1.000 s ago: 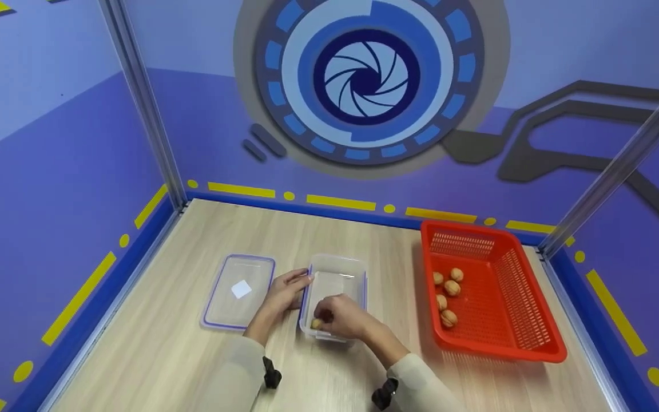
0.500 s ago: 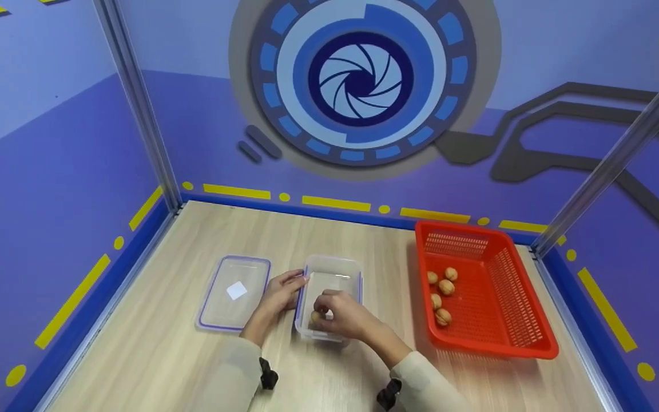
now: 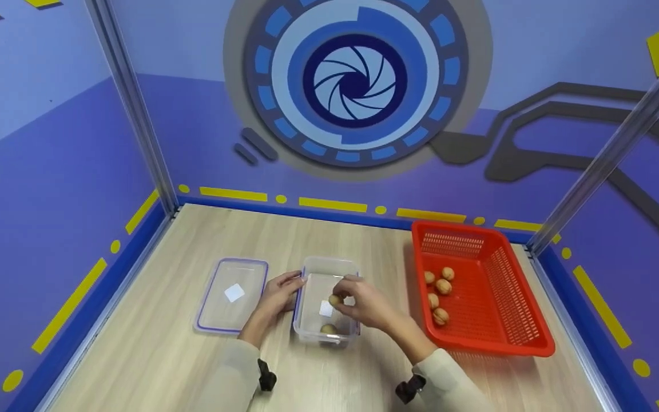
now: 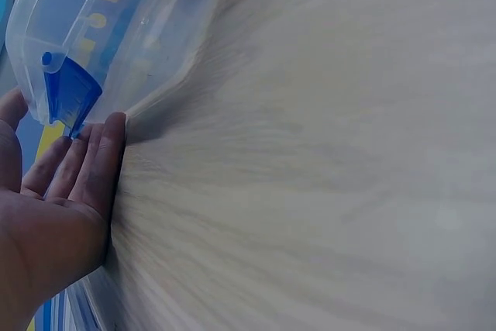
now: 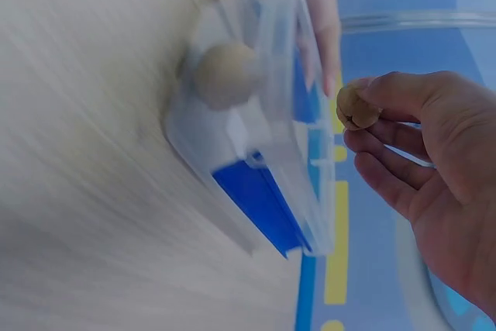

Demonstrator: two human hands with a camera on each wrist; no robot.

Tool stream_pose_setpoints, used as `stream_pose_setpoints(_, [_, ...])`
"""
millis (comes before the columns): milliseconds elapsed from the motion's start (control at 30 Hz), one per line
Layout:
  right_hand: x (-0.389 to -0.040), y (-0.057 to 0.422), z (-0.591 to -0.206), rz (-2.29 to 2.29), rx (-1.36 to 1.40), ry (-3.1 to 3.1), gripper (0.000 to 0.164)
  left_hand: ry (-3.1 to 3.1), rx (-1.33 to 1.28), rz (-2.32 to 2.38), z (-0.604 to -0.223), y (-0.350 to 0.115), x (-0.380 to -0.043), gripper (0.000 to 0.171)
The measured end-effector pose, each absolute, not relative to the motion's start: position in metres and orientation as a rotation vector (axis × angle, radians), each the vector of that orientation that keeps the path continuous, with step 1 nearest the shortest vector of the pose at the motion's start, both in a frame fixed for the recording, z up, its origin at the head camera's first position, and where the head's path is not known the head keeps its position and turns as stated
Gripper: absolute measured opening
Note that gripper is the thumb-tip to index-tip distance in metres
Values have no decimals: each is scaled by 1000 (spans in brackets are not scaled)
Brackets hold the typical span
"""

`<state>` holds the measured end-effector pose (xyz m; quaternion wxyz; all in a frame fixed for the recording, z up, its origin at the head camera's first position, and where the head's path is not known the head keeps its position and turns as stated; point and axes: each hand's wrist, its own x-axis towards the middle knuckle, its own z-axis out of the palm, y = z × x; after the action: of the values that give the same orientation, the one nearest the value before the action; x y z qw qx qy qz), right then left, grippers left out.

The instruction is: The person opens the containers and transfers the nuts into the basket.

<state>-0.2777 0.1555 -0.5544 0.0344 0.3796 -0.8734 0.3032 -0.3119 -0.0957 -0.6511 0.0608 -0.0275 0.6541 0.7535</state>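
Observation:
A clear plastic food container [image 3: 310, 327] with blue latches stands upright on the table, its top uncovered. My right hand [image 3: 366, 303] pinches a walnut [image 3: 336, 300] between thumb and fingertips above the container; in the right wrist view the walnut [image 5: 358, 108] is apart from the container wall. Another walnut [image 3: 328, 329] lies inside at the near end. My left hand [image 3: 278, 294] rests against the container's left side, and its fairly straight fingers [image 4: 97, 164] touch the wall by a blue latch [image 4: 71, 94].
Left of the left hand lies the blue-edged clear lid [image 3: 231, 315] with a white square on it. A red plastic basket [image 3: 501, 309] stands at the right, with several walnuts [image 3: 444, 286] along its left side. Printed panels [image 3: 306, 171] wall in the table [image 3: 249, 226].
My right hand has lifted a walnut up and to the right from the container's near end. The walnut lying there now shows. The left hand keeps its place on the container; the view has shifted slightly.

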Motion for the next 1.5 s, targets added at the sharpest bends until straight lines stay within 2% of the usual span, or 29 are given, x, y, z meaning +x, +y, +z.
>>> stream_pose_setpoints(367, [-287, 207, -532, 1045, 969, -2566, 16, 1949, -100, 2271, -650, -97, -312, 55])
stream_pose_setpoints(900, [-283, 288, -531, 1229, 486, -2491, 25, 2016, -102, 2230, -649, -95, -310, 53])
stream_pose_setpoints(1500, [-303, 351, -562, 1259, 113, -2448, 27, 2001, -120, 2244, -648, -96, -310, 53])
